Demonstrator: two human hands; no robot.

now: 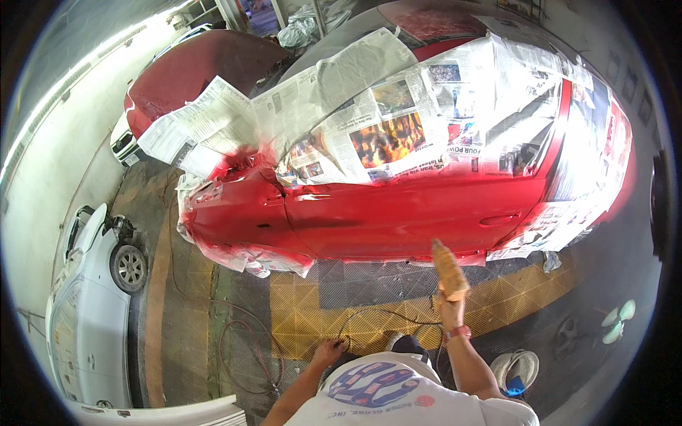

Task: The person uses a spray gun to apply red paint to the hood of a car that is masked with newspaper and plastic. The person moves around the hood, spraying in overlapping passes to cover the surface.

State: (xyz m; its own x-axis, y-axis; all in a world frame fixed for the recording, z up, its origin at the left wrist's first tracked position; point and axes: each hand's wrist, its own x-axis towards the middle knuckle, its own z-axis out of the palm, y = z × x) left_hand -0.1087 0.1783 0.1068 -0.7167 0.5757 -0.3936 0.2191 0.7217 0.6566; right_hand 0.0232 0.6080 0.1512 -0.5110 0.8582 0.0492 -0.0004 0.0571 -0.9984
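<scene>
A red car door (405,213) with a glossy finish stretches across the middle of the view. Above it, newspaper sheets (355,142) cover the windows. A red front fender (241,209) adjoins the door at left. My right hand (453,304), with a red band at the wrist, reaches toward the door's lower edge. It grips a tan, tapered object (447,270) whose kind I cannot make out; its tip points at the door. Low at centre, my left hand (330,351) is closed around a thin dark hose (369,309), which arches toward my right wrist.
A white car (92,319) stands at left. A dark red car panel (206,71) rises at the far left. More reddish hose (231,355) loops over the black and yellow floor tiles (305,312). At right are a white bucket (515,369) with something blue and a pale green fan (618,321).
</scene>
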